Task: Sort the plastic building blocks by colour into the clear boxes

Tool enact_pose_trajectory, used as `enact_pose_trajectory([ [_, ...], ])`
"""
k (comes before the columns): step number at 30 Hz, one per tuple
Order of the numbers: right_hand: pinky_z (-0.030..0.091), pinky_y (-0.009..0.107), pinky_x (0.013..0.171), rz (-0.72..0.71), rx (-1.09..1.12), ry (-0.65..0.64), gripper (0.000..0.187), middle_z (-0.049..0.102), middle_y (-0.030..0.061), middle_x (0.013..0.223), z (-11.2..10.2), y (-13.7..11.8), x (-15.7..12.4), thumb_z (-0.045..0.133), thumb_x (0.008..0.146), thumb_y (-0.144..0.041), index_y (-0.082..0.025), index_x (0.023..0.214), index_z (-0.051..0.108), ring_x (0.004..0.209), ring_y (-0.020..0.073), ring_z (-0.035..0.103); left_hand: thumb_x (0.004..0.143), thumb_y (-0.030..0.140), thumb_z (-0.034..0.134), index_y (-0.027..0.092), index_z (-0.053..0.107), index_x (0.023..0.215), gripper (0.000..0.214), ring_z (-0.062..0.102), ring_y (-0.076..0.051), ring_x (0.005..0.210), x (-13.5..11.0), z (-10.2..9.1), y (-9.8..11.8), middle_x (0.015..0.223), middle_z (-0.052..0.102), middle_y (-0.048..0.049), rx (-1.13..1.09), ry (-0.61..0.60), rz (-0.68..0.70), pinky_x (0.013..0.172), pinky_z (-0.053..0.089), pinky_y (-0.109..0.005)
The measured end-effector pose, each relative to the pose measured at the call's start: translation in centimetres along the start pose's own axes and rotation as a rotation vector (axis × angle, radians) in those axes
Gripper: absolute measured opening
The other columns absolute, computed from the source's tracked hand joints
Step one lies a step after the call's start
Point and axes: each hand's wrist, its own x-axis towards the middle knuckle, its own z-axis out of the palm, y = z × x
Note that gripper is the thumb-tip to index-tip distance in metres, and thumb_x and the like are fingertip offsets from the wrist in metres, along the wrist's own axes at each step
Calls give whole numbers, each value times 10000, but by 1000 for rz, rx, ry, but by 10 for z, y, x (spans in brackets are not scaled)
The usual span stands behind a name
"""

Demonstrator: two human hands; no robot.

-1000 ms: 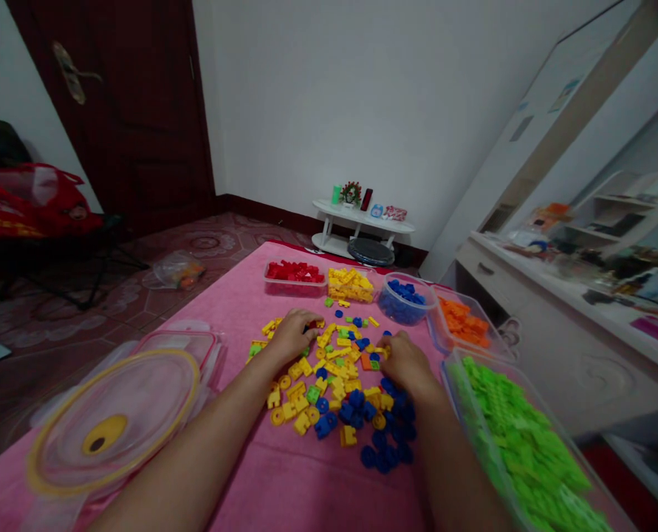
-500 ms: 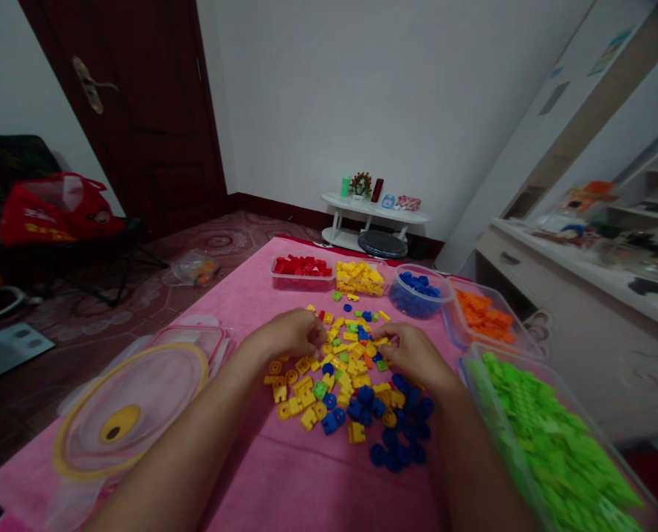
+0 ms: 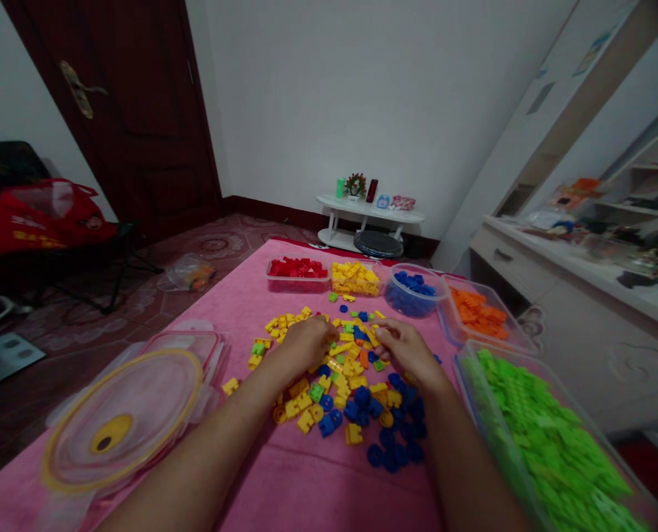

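Note:
Small plastic building blocks lie in a loose pile on the pink cloth, mostly yellow and blue with a few green and orange. Over the pile's left side my left hand reaches in with curled fingers; their tips and whatever is between them are hidden. My right hand is at the pile's right side, thumb and index finger close together beside yellow blocks; I cannot make out what is between them. Dark blue round pieces gather below it. Some yellow blocks lie left of my left hand.
Along the back stand containers of red blocks, yellow blocks and blue blocks. To the right are tubs of orange blocks and green blocks. Stacked clear lids lie on the left.
My left hand has shifted right, further into the pile, uncovering yellow and green blocks on its left. My right hand stays near the same spot. The view has turned slightly.

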Motion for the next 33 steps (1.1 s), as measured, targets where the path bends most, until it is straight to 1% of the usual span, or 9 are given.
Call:
enact_pose_trajectory([
  [7, 479, 163, 474, 178, 589, -83, 214, 581, -33, 625, 6, -23, -9, 694, 687, -260, -179, 821, 548, 504, 75, 584, 683, 126, 565, 275, 685, 983, 356, 596, -226, 910, -4, -1, 3, 1010, 638, -64, 116, 2, 29, 763, 431, -293],
  [10, 481, 165, 465, 194, 678, -89, 223, 583, -32, 636, 8, -29, -11, 706, 677, -246, -175, 803, 536, 505, 79, 589, 678, 127, 572, 277, 694, 974, 354, 596, -225, 918, -3, 0, 2, 1004, 645, -64, 115, 10, -7, 765, 432, -293],
  [14, 483, 161, 484, 173, 627, -109, 239, 591, -30, 647, 9, -27, -10, 712, 681, -277, -170, 808, 540, 519, 74, 590, 679, 142, 576, 245, 710, 896, 275, 601, -222, 861, 1, 1, 1, 890, 663, -63, 21, 72, -32, 742, 440, -308],
  [16, 475, 159, 488, 145, 561, -107, 253, 588, -30, 630, 11, -28, -9, 712, 683, -305, -165, 817, 550, 518, 72, 583, 669, 149, 594, 204, 703, 852, 220, 599, -200, 775, 3, 1, 3, 793, 655, -54, -169, 119, -70, 704, 449, -297],
  [19, 453, 165, 486, 50, 456, -30, 292, 589, -31, 604, 16, -36, -11, 702, 685, -344, -158, 871, 577, 510, 74, 565, 653, 175, 634, 155, 658, 910, 259, 569, -132, 619, 5, -2, 10, 737, 630, -33, -749, 127, -210, 568, 450, -227],
  [22, 428, 184, 474, -95, 329, 43, 324, 600, -23, 593, 27, -49, -16, 663, 708, -387, -159, 929, 600, 504, 87, 548, 693, 227, 605, 146, 612, 941, 261, 577, -104, 573, 3, -8, 23, 741, 618, -38, -1463, -34, -427, 488, 448, -181],
  [25, 458, 219, 522, -190, 173, 20, 330, 664, 26, 748, 39, -61, -23, 639, 720, -389, -175, 971, 631, 582, 116, 582, 783, 309, 505, 125, 578, 852, 209, 617, -136, 593, 0, -11, 35, 717, 619, -77, -1957, -243, -575, 510, 499, -214],
  [28, 483, 245, 563, -234, 73, 46, 330, 681, 57, 891, 43, -68, -27, 635, 716, -386, -190, 982, 648, 642, 138, 605, 863, 338, 394, 105, 565, 878, 290, 626, -149, 592, -1, -9, 41, 703, 619, -97, -2147, -275, -613, 521, 522, -234],
  [33, 424, 219, 474, -247, 72, 263, 338, 642, 38, 724, 28, -53, -19, 587, 744, -467, -155, 862, 642, 542, 120, 556, 869, 270, 396, 92, 556, 956, 254, 614, -133, 602, 1, -3, 37, 752, 605, -110, -2189, -247, -702, 411, 462, -155],
])
